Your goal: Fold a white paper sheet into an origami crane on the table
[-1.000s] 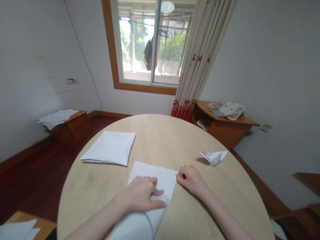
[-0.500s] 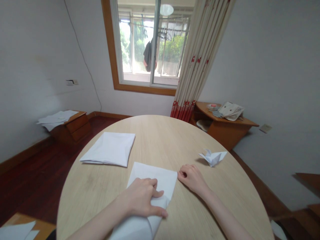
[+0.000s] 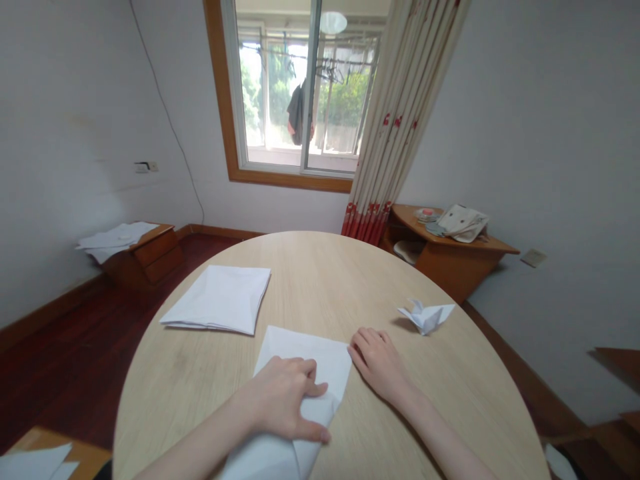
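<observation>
A white sheet of paper (image 3: 325,357), folded with a crease and a flap on its near half, lies on the table in front of me. My left hand (image 3: 287,397) presses down on its middle, fingers spread and thumb stretched toward the right edge. At the sheet's far right corner rests my right hand (image 3: 377,360), palm down, with its fingers loosely extended and the fingertips touching or close beside the corner. Part of the near half of the paper is hidden under my left hand and forearm.
A stack of white paper (image 3: 217,298) sits at the left of the round wooden table (image 3: 320,267). A folded paper crane (image 3: 429,317) stands at the right. Beyond are a low cabinet (image 3: 155,253) and a corner desk (image 3: 445,260) with a bag (image 3: 463,222).
My right hand has loosened from a curled grip at the paper's corner to flatter fingers, shifting slightly left. My left thumb has drawn in a little; the left hand stays on the paper.
</observation>
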`<state>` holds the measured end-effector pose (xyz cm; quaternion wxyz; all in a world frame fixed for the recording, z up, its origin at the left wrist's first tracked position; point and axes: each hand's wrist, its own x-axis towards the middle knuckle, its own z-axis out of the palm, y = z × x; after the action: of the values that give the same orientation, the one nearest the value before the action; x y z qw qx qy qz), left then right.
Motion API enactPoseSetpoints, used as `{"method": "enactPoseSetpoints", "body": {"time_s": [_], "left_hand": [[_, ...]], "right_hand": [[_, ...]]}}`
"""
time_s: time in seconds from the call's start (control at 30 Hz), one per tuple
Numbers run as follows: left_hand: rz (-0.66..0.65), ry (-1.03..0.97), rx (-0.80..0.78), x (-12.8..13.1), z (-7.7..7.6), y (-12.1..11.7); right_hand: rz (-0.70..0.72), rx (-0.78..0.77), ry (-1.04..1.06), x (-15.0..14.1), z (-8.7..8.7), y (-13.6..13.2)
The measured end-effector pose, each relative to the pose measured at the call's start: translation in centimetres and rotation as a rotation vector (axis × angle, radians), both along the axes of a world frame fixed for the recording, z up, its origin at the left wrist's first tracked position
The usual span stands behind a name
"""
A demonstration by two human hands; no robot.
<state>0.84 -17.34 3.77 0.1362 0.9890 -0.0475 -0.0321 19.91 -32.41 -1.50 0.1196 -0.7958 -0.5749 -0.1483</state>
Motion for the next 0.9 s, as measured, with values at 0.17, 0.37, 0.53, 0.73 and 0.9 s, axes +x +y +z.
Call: {"method": "enactPoseSetpoints", "body": {"time_s": [0.17,0.37,0.53,0.73,0.9], "left_hand": [[0.003,-0.005,0.003,0.0,0.1,0.0],[-0.013,-0.04,-0.008,0.1,0.0,0.0],[-0.015,-0.074,-0.024,0.1,0.4,0.0],[-0.034,-0.139,-0.045,0.1,0.7,0.0],[-0.055,-0.288,-0.105,0.4,-0.2,0.4]], "right_hand": [[0.269,0.05,0.185,-0.4,-0.2,0.0],[0.373,-0.036,0.318,-0.4,-0.8,-0.1],[0.319,-0.067,0.263,-1.0,0.2,-0.2],[0.254,-0.05,0.146,-0.8,0.0,-0.3],[0.172,-0.015,0.057,-0.3,-0.6,-0.1]]}}
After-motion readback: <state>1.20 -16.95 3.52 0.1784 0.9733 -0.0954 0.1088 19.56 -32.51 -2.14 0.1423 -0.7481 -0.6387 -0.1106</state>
